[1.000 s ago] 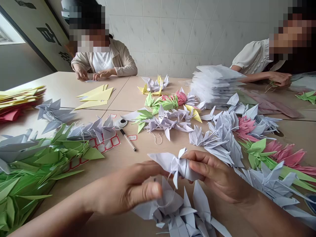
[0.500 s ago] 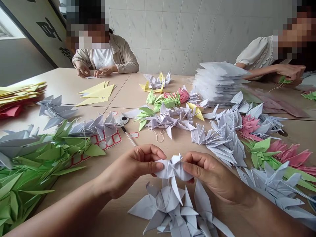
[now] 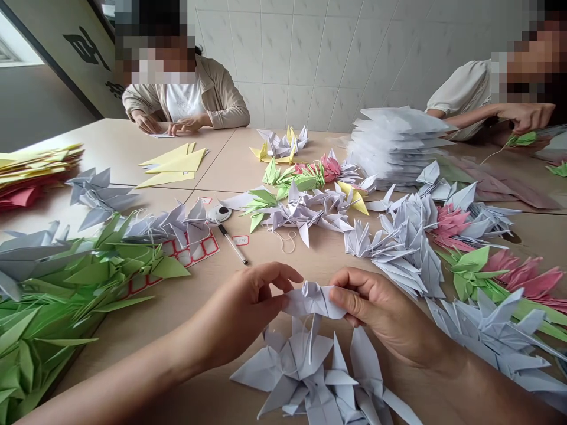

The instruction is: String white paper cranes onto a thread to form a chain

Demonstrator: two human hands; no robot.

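Observation:
A white folded paper crane is held up between my two hands, its wings stretched to either side. My right hand pinches the right wing between thumb and fingers. At the other wing's tip is my left hand, its thumb against the paper and its index finger curved above. Just below, a cluster of white paper cranes lies on the table, with a thin thread across it.
Green paper cranes heap at the left. White cranes and pink cranes lie at the right. A pen is ahead, yellow sheets beyond. A stack of plastic bags stands farther back. Two people sit across the table.
The crane has tipped in my hands, so its upper point looks shorter. My left index finger has lifted off the wing a little. The person at the right has moved a hand.

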